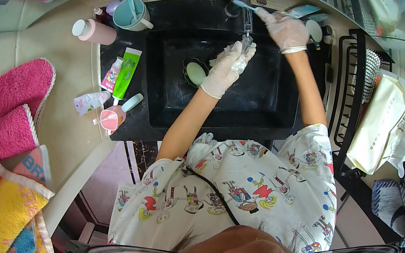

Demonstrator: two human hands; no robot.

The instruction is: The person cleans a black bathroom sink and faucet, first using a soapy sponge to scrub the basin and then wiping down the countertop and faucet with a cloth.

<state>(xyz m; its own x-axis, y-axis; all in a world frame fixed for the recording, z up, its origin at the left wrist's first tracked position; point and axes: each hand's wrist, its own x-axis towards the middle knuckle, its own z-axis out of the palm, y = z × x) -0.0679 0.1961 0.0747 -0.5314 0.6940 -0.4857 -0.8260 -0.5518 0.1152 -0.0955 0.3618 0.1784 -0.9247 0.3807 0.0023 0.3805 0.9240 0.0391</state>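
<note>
My left hand [224, 70], in a translucent glove, is curled under the faucet [247, 23], above the black sink [260, 116]. White material or foam [239, 65] shows at its fingers; which one I cannot tell. Clear water seems to run from the spout onto it. My right hand [284, 31], gloved too, grips a slim light-blue toothbrush [243, 4] that points left across the faucet; its far end is rounded. A pale green bar of soap [195, 73] sits in a dark scalloped dish left of my left hand.
On the left counter stand a blue cup [127, 13], a pink bottle [99, 32], a green tube [127, 73] and a pink cup [111, 120]. A black wire rack [346, 94] holds a tissue pack [379, 124] at right. Towels [4, 109] lie far left.
</note>
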